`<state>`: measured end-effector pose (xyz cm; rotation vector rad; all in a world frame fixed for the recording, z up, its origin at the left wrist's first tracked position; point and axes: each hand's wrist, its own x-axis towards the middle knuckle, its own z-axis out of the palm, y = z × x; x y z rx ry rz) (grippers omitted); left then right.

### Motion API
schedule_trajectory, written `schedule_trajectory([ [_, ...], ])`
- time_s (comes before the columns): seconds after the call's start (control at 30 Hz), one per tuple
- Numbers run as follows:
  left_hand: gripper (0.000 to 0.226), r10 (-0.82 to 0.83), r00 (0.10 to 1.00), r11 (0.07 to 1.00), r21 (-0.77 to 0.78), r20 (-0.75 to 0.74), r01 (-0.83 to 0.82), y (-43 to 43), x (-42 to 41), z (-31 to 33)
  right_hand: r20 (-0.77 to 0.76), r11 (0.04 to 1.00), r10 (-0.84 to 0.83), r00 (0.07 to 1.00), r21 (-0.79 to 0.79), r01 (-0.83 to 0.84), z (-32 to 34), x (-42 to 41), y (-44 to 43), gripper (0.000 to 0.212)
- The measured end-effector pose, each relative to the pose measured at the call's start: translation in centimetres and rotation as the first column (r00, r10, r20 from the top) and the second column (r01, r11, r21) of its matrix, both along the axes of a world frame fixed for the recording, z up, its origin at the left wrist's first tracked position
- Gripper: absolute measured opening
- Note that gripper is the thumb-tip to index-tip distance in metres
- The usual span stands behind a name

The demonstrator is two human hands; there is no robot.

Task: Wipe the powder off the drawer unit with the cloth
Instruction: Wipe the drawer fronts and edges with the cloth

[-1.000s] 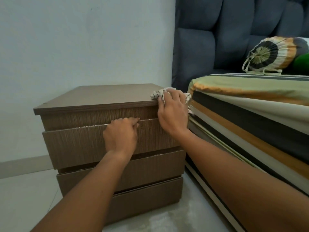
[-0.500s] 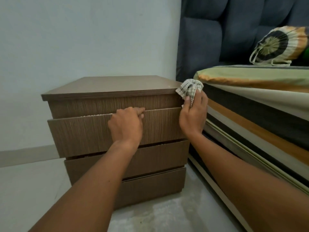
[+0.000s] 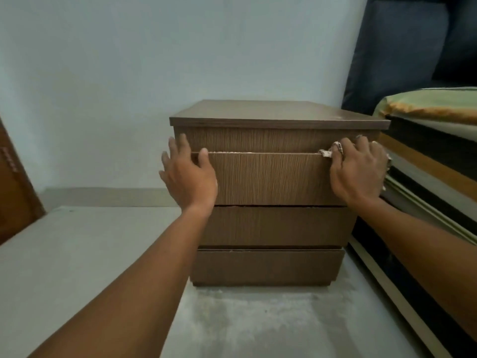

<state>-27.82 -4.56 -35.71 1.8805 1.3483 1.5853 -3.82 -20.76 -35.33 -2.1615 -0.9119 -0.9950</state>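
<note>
The drawer unit (image 3: 271, 192) stands on the floor against the far wall, just left of the bed (image 3: 433, 140), with a pale line of powder (image 3: 260, 152) along the top edge of its upper drawer. I see my right hand (image 3: 357, 170) has dropped from the top's right corner to that edge's right end, closed over the bunched cloth (image 3: 329, 151). My left hand (image 3: 189, 177) has slid from mid-drawer to the left corner, spread open and bracing, holding nothing, so I judge a leftward sweep comes next.

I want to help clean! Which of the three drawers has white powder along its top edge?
The top drawer, the one both hands touch. A pale powdery line runs along its upper edge, where the right hand presses the cloth. The two lower drawers show none clearly.
</note>
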Motion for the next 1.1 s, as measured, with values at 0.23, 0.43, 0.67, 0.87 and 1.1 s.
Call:
schedule_trajectory([
  [0.23,0.021,-0.055,0.994,0.992,0.122,0.093,0.044,1.4,-3.3,-0.5,0.013,0.997,0.080,0.997,0.016,-0.081,1.9,0.3,1.1,0.026],
  [0.43,0.035,0.110,0.951,0.967,0.253,-0.290,-0.034,-0.3,-1.1,-1.2,-0.020,0.972,-0.001,1.000,0.234,0.005,2.2,-0.7,2.5,0.018],
  [0.67,0.036,-0.110,0.869,0.932,0.253,-0.482,0.258,-5.0,4.4,1.4,0.100,0.991,-0.004,0.995,0.135,-0.010,2.4,0.9,-0.4,0.020],
  [0.87,0.030,-0.138,0.898,0.947,0.211,-0.417,0.244,-5.6,4.9,1.9,-0.193,0.960,0.099,0.976,0.277,-0.042,3.7,1.5,-1.2,0.035],
  [1.1,0.033,-0.234,0.861,0.885,0.267,-0.451,0.381,-4.6,3.0,1.6,-0.058,0.995,0.016,0.998,-0.093,-0.021,1.8,-1.9,1.0,0.055],
])
